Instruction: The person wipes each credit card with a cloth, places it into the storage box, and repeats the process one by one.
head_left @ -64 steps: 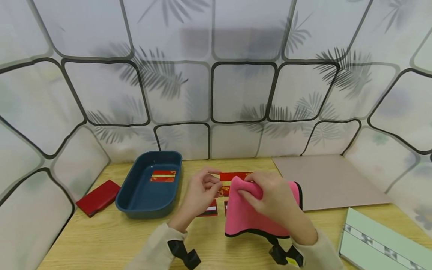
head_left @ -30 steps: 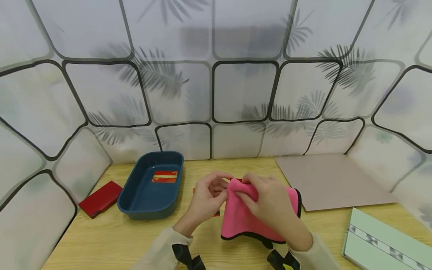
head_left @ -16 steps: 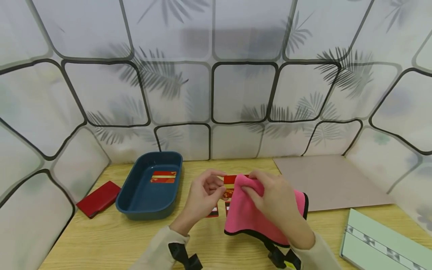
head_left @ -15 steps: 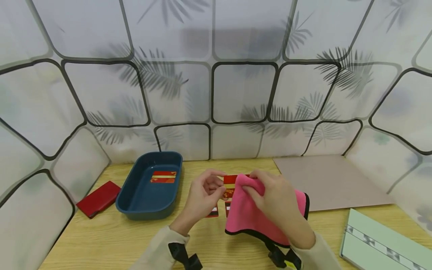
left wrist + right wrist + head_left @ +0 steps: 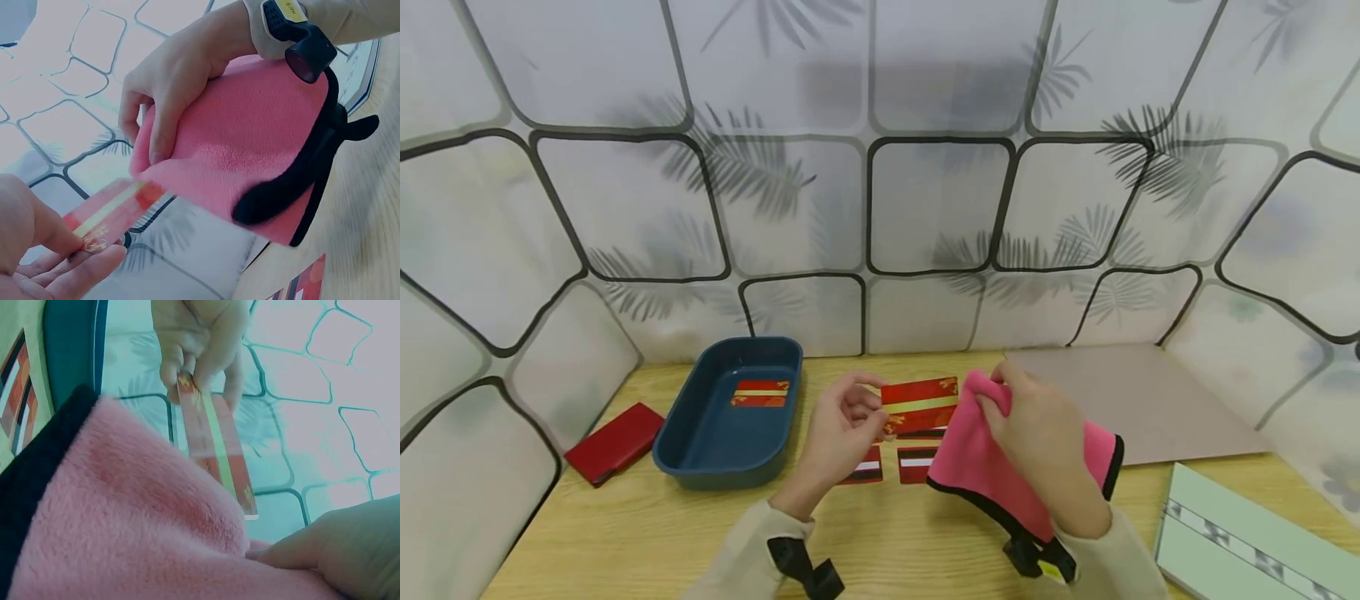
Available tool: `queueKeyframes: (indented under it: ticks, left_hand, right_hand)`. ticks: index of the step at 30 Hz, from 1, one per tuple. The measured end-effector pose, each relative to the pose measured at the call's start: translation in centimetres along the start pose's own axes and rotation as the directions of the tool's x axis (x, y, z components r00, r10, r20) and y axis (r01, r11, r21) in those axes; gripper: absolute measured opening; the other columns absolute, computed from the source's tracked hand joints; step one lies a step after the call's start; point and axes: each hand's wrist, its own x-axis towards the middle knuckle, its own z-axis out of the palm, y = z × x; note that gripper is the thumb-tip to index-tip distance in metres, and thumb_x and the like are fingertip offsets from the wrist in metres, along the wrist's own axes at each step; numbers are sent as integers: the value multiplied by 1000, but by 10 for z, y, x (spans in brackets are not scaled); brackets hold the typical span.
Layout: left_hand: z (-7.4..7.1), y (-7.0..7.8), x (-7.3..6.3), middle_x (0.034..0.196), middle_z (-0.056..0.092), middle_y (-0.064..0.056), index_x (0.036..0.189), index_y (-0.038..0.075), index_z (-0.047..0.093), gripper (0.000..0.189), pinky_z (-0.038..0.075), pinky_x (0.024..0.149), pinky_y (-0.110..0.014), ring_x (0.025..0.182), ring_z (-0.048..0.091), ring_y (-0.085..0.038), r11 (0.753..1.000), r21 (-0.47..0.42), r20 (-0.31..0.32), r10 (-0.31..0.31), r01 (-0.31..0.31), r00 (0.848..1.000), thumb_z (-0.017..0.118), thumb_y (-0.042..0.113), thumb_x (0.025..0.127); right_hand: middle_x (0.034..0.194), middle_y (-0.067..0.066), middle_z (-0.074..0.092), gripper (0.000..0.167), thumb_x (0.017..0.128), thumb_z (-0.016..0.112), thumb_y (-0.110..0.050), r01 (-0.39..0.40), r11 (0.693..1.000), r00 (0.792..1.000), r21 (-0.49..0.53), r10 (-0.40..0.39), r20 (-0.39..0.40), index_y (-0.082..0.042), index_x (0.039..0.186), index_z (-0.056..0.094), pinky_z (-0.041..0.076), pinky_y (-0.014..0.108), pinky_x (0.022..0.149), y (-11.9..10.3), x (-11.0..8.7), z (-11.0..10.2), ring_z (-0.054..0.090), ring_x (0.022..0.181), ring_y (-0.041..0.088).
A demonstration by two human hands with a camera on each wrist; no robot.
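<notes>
One red card (image 5: 919,400) with a yellow band and gold pattern is held up over the wooden table (image 5: 700,542), its near end pinched between the thumb and fingers of the left hand (image 5: 842,429). The right hand (image 5: 1037,425) grips a bunched fold of pink cloth (image 5: 992,462) — thumb on the near side, black trim along the cloth's edges — and the fold sits right at the card's far end; whether the two touch I cannot tell. Beneath the held card, red cards with dark and white stripes (image 5: 916,465) lie on the table, partly hidden by the left hand, the held card and the cloth. To the left stands a dark blue tray (image 5: 722,442), with a red-and-yellow card (image 5: 760,393) lying flat inside, and beside the tray is a red folder (image 5: 615,443). On the right, a flat beige board (image 5: 1135,408) reaches back to the wall covering (image 5: 940,208), which is printed with grey fronds, and nearer lies a pale green box or book (image 5: 1240,533) — banded with a patterned strip.
</notes>
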Motion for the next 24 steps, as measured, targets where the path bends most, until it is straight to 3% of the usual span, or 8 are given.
queueKeyframes:
  ticks: [4, 9, 14, 18, 21, 24]
  left_hand:
    - [-1, -1, 0, 78, 58, -17, 107, -4, 60, 28, 58, 59, -38, 61, 62, -16, 1000, 21, -49, 12, -11, 999, 58, -16, 81]
    - [-2, -1, 2, 79, 61, -20, 109, -5, 59, 28, 58, 58, -33, 63, 65, -23, 996, 81, -97, 40, -32, 995, 58, -13, 82]
    - [-1, -3, 2, 81, 61, -20, 110, -4, 59, 28, 59, 59, -35, 67, 66, -27, 994, 109, -102, 39, -28, 994, 59, -12, 83]
    - [-1, -6, 3, 81, 62, -21, 110, -5, 59, 28, 58, 59, -36, 67, 66, -28, 993, 114, -82, 53, -44, 995, 60, -12, 83]
    - [0, -6, 2, 83, 62, -20, 111, -4, 59, 29, 58, 58, -32, 67, 66, -31, 993, 112, -57, 51, -44, 997, 61, -12, 83]
    - [2, -5, 0, 85, 63, -19, 112, -3, 59, 29, 57, 60, -27, 70, 67, -31, 993, 116, -26, 42, -39, 999, 61, -10, 84]
  right_hand:
    - [56, 7, 55, 21, 76, 81, -17, 11, 1000, 996, -4, -11, -85, -10, 83, 62, 34, 34, 39, 3, 3, -4, 48, 44, 26]
    - [52, 4, 48, 20, 75, 78, -16, 62, 997, 978, 36, -53, -204, -10, 84, 61, 28, 29, 40, 1, 4, -11, 38, 43, 18]
    - [50, -6, 42, 22, 71, 80, -13, 194, 970, 971, 147, -169, -168, -11, 81, 60, 26, 21, 41, -10, -1, -12, 31, 45, 6]
    - [65, -8, 59, 26, 68, 86, -16, 279, 903, 960, 327, -267, -81, -15, 84, 65, 41, 17, 49, -17, -4, -9, 47, 54, 2]
    - [81, -7, 67, 26, 70, 85, -19, 347, 817, 928, 461, -372, -40, -16, 88, 68, 49, 18, 64, -19, -5, -4, 59, 69, 4]
    - [84, -8, 67, 21, 75, 82, -23, 379, 744, 895, 550, -447, -12, -17, 90, 69, 50, 23, 72, -21, -5, -1, 60, 75, 6]
